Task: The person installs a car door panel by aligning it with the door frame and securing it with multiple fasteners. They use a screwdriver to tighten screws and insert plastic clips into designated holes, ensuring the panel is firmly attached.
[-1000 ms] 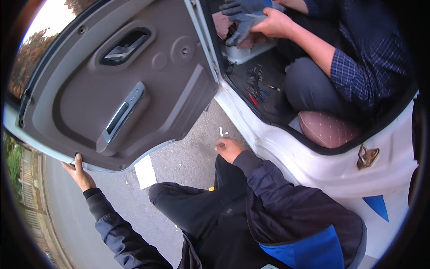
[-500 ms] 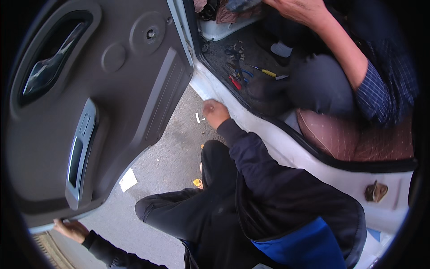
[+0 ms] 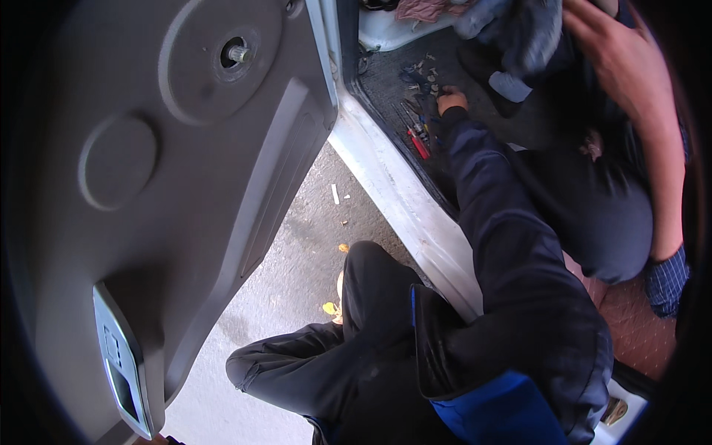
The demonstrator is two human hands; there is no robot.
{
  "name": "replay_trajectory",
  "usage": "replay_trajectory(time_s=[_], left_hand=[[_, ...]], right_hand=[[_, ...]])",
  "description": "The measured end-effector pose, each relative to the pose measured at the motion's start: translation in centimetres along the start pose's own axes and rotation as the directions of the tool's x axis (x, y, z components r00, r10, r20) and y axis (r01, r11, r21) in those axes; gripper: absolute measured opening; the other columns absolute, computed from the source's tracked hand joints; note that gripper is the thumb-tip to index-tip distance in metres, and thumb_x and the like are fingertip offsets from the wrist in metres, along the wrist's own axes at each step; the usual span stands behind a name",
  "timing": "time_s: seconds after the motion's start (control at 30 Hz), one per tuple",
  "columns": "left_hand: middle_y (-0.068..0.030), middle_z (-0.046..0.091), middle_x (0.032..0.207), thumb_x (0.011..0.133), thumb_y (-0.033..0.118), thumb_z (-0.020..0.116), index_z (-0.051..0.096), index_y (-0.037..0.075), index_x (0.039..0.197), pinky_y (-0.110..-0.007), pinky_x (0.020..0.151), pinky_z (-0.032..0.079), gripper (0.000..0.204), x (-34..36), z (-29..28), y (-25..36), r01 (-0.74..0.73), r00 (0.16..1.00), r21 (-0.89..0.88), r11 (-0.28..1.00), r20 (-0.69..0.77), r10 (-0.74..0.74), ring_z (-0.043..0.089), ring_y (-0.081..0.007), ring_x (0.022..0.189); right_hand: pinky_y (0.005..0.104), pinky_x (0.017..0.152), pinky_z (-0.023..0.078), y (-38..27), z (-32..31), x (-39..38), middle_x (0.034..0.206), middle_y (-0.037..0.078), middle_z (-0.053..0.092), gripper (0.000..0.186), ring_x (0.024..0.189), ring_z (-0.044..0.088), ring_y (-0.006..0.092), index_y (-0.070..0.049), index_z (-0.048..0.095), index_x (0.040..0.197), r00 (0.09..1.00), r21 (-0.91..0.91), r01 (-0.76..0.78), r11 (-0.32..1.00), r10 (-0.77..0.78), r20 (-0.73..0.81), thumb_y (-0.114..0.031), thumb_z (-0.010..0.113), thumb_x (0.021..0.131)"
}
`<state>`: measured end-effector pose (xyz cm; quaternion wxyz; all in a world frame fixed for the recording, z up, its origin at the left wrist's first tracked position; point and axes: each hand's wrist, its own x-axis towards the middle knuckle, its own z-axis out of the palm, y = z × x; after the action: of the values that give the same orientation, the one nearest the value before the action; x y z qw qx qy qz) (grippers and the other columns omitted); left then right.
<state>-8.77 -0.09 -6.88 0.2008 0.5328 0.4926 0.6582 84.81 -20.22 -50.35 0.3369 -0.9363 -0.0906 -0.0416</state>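
Note:
My right hand [image 3: 452, 100] reaches over the sill onto the dark vehicle floor, at a small heap of clips and tools. Its fingers are bent closed, and whatever lies between them is hidden. Near my wrist lie a red-handled tool [image 3: 419, 144] and several other hand tools. Pale clips [image 3: 432, 76] are scattered just past my fingertips. Only a sliver of my left hand [image 3: 154, 440] shows at the lower edge, beside the bottom of the opened door panel [image 3: 200, 222]; its fingers are cut off from view.
A co-worker's arm [image 3: 630, 96] and a grey-blue cloth [image 3: 526, 33] are at the upper right. The white door sill [image 3: 404, 200] runs beside my right arm. A door pull handle [image 3: 126, 363] juts from the panel at left. Yellow leaves [image 3: 330, 308] lie on the pavement.
My right hand has moved from beside the sill up to the tools on the vehicle floor. My view has shifted, leaving my left hand nearly out of sight. My arm now hides the yellow-handled screwdriver.

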Motion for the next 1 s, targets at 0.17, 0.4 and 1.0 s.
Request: replay_trajectory(time_s=[0.17,0.4,1.0], left_hand=[[-0.0074,0.061,0.122,0.104,0.035,0.058,0.058,0.006,0.124,-0.037,0.105,0.039,0.036,0.1,0.0,-0.6,0.011,1.000,0.035,0.999,0.011,-0.011,0.054,-0.0168,0.119],[-0.0081,0.061,0.124,0.104,0.035,0.058,0.057,0.005,0.126,-0.038,0.106,0.038,0.037,0.2,0.4,-1.2,0.020,0.999,0.050,0.999,0.029,-0.022,0.054,-0.0175,0.120],[-0.0098,0.059,0.128,0.104,0.037,0.057,0.056,0.005,0.131,-0.039,0.109,0.037,0.041,0.4,1.4,-2.2,0.027,0.998,0.118,0.993,0.054,-0.034,0.053,-0.0193,0.123]], right_hand=[[0.0461,0.094,0.056,-0.4,1.1,-0.6,0.104,0.018,0.075,0.022,0.103,0.070,0.0374,-0.012,0.076,0.104,1.000,-0.098,0.017,0.995,-0.017,0.005,-0.018,0.075,0.082],[0.0491,0.091,0.057,-0.8,-0.6,-0.9,0.105,0.017,0.074,0.016,0.100,0.071,0.0399,-0.011,0.073,0.098,0.995,0.001,-0.090,0.996,0.090,-0.035,-0.019,0.074,0.084],[0.0471,0.099,0.051,-1.2,-1.5,4.4,0.113,0.018,0.074,0.037,0.112,0.067,0.0379,-0.017,0.075,0.118,0.954,-0.118,-0.028,0.993,0.062,0.294,-0.026,0.074,0.082]])
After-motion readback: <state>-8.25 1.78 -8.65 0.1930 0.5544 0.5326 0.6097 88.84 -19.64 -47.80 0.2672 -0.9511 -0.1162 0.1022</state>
